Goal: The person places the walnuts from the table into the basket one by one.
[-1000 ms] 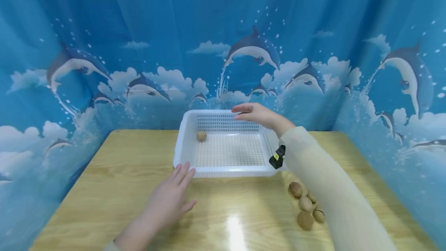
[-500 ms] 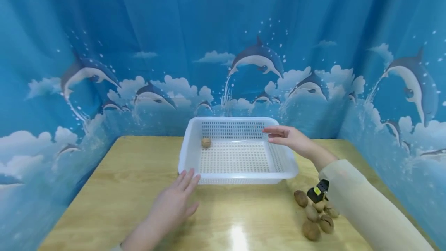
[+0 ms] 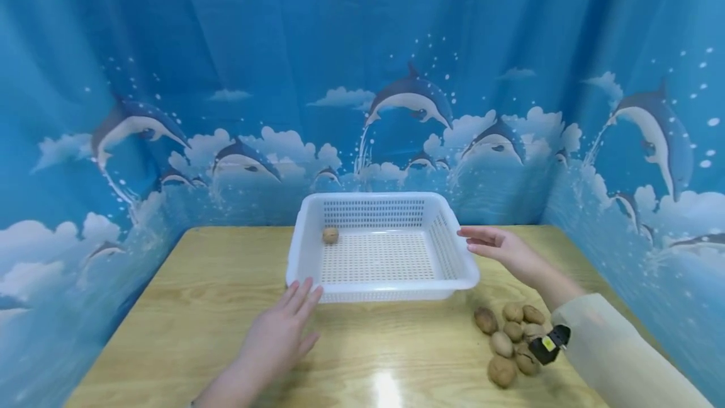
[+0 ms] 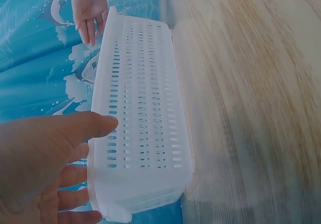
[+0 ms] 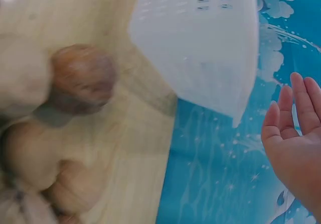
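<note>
A white perforated plastic basket (image 3: 391, 286) stands on the wooden table, with one walnut (image 3: 330, 235) inside near its left wall. At the basket's front left corner is my left hand (image 3: 279, 332), its fingertips at the rim and its fingers extended. The left wrist view shows that thumb (image 4: 100, 125) in front of the basket's side. My right hand (image 3: 506, 254) hovers beside the right rim, fingers loosely extended and holding nothing. In the right wrist view the right palm (image 5: 301, 151) is bare. Several walnuts (image 3: 501, 344) lie in a cluster below the right forearm.
A blue curtain (image 3: 362, 80) printed with dolphins and clouds encloses the back and sides of the table (image 3: 187, 307). A black wrist device (image 3: 549, 344) sits at the right sleeve, overlapping some walnuts in the head view.
My right hand has moved from above the basket rightward and down to just outside its right rim. More of the walnut cluster shows now. The left hand stays at the front left corner.
</note>
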